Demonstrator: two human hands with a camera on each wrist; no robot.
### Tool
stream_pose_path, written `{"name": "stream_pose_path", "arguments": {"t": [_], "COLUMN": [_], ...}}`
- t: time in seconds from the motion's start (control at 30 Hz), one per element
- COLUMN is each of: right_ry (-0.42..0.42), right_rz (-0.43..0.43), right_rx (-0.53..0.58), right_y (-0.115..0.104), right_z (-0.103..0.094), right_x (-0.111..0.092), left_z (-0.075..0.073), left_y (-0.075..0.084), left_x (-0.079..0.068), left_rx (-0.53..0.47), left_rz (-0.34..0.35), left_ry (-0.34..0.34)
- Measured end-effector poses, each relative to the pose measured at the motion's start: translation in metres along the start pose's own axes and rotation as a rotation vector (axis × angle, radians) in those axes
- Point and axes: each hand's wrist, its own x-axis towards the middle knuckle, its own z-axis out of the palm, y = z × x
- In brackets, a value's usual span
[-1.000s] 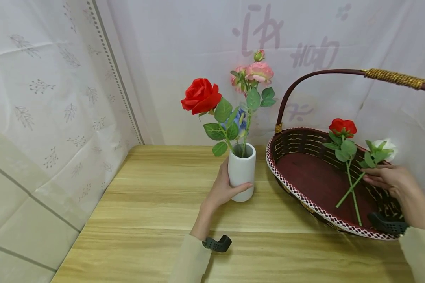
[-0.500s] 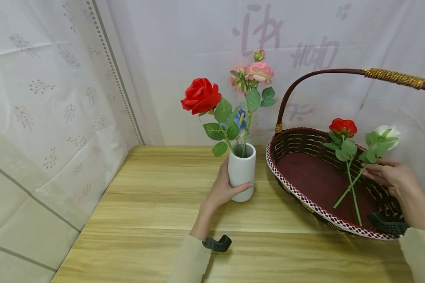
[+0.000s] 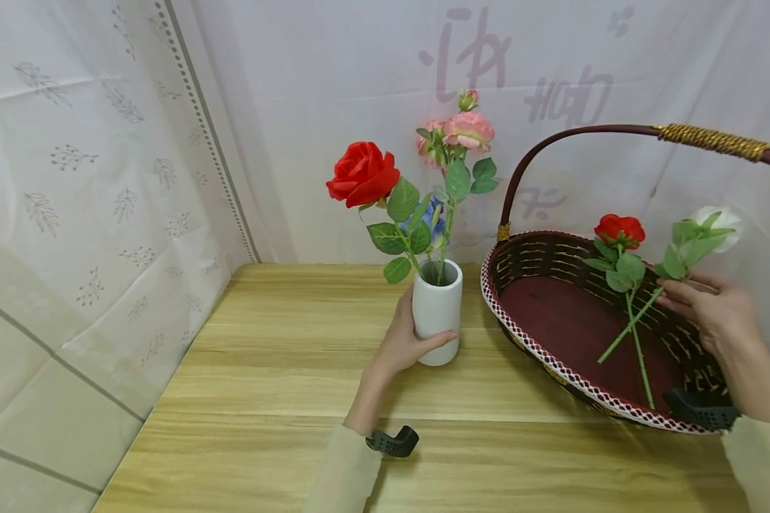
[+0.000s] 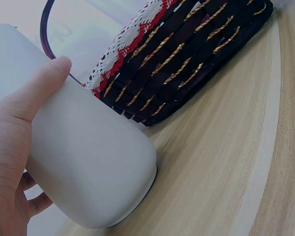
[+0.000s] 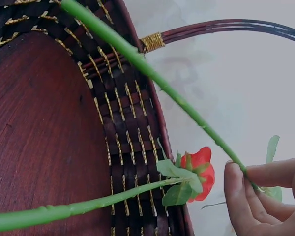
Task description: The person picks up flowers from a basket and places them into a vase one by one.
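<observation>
My left hand [image 3: 406, 342] grips a white vase [image 3: 438, 313] standing on the wooden table, its thumb across the front. In the vase are a large red rose [image 3: 363, 174], pink flowers [image 3: 468, 132] and a blue flower [image 3: 431, 221]. Over the basket at the right, my right hand [image 3: 719, 306] pinches the stem of a white rose [image 3: 715, 226] just below its leaves. That stem [image 5: 182, 101] slants down over the basket's inside in the right wrist view. A smaller red rose [image 3: 619, 231] leans in the basket, its stem crossing behind the held one.
The dark woven basket [image 3: 516, 320] has a lace-trimmed rim and a tall arched handle [image 3: 584, 130] with gold binding. A pale printed curtain [image 3: 334, 85] hangs behind the wooden table [image 3: 282, 399], and another covers the left side.
My right hand has lifted the white rose slightly up and to the right, its bloom rising beside the smaller red rose. My left hand stays on the vase.
</observation>
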Motion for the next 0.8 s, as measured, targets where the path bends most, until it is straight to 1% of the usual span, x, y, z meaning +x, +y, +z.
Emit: {"name": "stream_pose_path", "arguments": {"t": [0.07, 0.17, 0.23, 0.33, 0.53, 0.7, 0.8], "right_ry": [0.016, 0.026, 0.031, 0.036, 0.018, 0.002, -0.015], "right_rz": [-0.023, -0.059, -0.087, -0.133, -0.257, -0.336, -0.373], "right_rx": [0.025, 0.101, 0.132, 0.155, 0.185, 0.161, 0.146], "right_y": [-0.001, -0.004, -0.005, -0.007, -0.009, -0.012, -0.013], "right_z": [0.003, 0.007, 0.011, 0.015, 0.022, 0.031, 0.038], "right_x": [-0.002, -0.003, -0.005, -0.007, -0.013, -0.019, -0.023], "left_z": [0.000, 0.000, 0.000, 0.000, 0.000, 0.000, 0.003], "left_y": [0.000, 0.001, 0.001, 0.001, 0.000, 0.001, -0.015], "left_x": [0.000, 0.000, 0.000, 0.000, 0.000, 0.000, 0.003], "left_rx": [0.000, 0.002, 0.005, 0.009, 0.000, 0.005, 0.012], "left_rz": [-0.003, -0.015, -0.025, -0.029, -0.008, -0.012, -0.012], "left_ry": [-0.002, -0.004, -0.005, -0.005, -0.002, -0.007, -0.004]}}
